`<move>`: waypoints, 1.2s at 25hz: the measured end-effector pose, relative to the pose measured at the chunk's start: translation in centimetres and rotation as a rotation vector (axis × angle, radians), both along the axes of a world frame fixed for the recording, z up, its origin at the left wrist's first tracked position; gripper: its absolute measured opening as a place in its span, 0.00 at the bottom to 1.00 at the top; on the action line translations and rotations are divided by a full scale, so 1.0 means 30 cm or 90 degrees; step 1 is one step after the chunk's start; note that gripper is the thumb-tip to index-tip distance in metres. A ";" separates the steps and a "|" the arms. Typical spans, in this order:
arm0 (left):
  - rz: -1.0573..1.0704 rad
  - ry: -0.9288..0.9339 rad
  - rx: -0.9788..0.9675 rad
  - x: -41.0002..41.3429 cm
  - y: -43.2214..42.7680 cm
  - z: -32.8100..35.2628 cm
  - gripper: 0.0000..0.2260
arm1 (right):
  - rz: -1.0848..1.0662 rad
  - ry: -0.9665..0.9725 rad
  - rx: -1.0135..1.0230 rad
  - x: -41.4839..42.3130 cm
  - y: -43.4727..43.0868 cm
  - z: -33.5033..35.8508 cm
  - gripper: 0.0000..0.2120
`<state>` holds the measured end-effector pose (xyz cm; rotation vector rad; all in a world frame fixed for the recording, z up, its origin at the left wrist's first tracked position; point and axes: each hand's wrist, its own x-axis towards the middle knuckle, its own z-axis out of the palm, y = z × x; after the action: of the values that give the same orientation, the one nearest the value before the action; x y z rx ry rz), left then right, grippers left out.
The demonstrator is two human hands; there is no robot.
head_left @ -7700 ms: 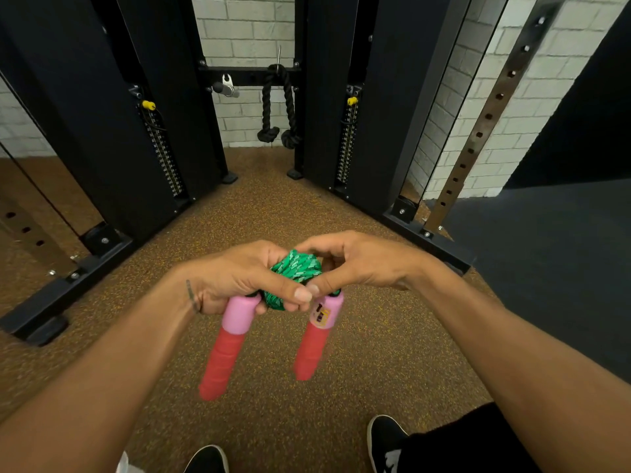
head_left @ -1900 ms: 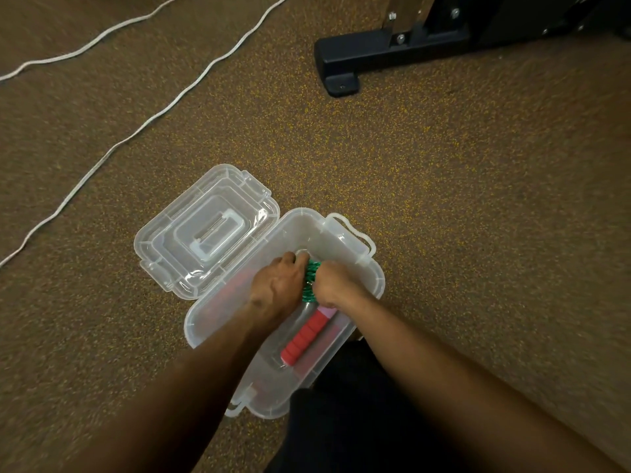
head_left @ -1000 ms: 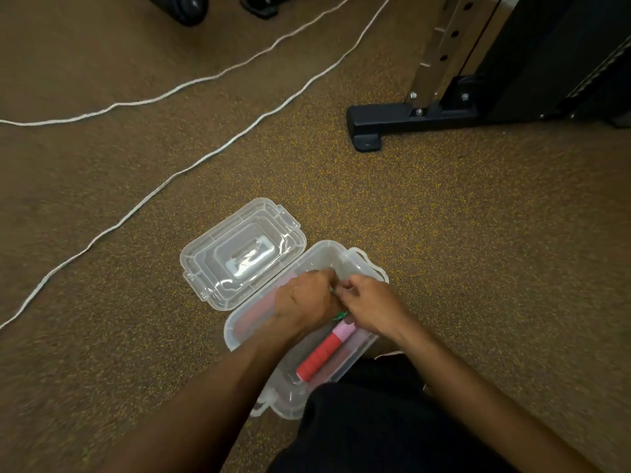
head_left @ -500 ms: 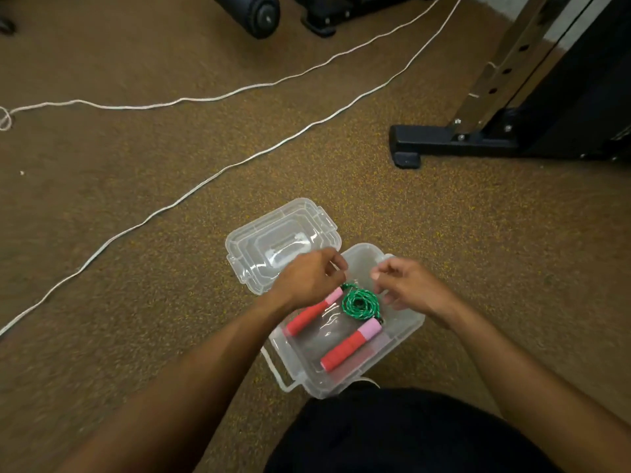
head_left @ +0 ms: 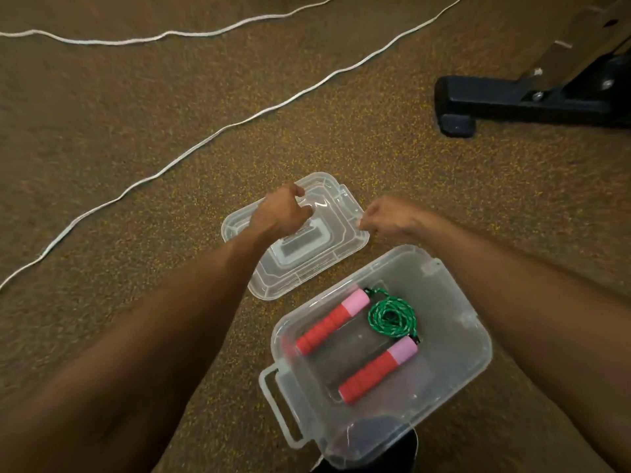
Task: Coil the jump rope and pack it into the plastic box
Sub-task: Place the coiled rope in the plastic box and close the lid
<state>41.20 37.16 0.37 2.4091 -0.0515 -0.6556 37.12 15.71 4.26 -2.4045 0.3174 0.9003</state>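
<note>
The jump rope lies inside the clear plastic box (head_left: 478, 339) on the floor. Its green cord (head_left: 392, 316) is coiled at the far end, between the two red-and-pink handles (head_left: 333, 323) (head_left: 377, 370), which lie side by side. No hand touches the rope. The clear lid (head_left: 307, 268) lies flat on the floor just beyond and left of the box. My left hand (head_left: 283, 213) is over the lid with fingers curled on its far part. My right hand (head_left: 389, 216) has curled fingers pinching the lid's right corner.
A white cord (head_left: 205, 141) snakes across the brown speckled floor at the left and top. The black foot of a gym machine (head_left: 478, 104) stands at the upper right. My dark-clothed leg (head_left: 375, 462) is at the bottom edge, against the box.
Both hands have let go of the rope, left the box and moved up to the lid. The rope and handles now lie free in the box.
</note>
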 end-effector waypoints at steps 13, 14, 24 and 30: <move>0.018 -0.098 0.303 0.085 -0.053 -0.039 0.18 | 0.026 0.106 -0.043 0.018 -0.044 -0.168 0.07; 0.029 -0.104 0.280 0.076 -0.058 -0.017 0.20 | 0.026 0.100 -0.041 0.007 -0.050 -0.156 0.06; -0.064 -0.261 0.167 -0.178 -0.107 0.324 0.27 | -0.287 -0.005 0.223 -0.130 -0.143 -0.025 0.09; -0.114 -0.306 0.181 -0.365 -0.166 0.540 0.31 | -0.429 -0.108 0.324 -0.232 -0.170 0.182 0.10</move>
<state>30.24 32.18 16.58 2.8110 -0.4011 -0.1503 30.15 10.59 9.73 -1.7091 0.6845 0.3970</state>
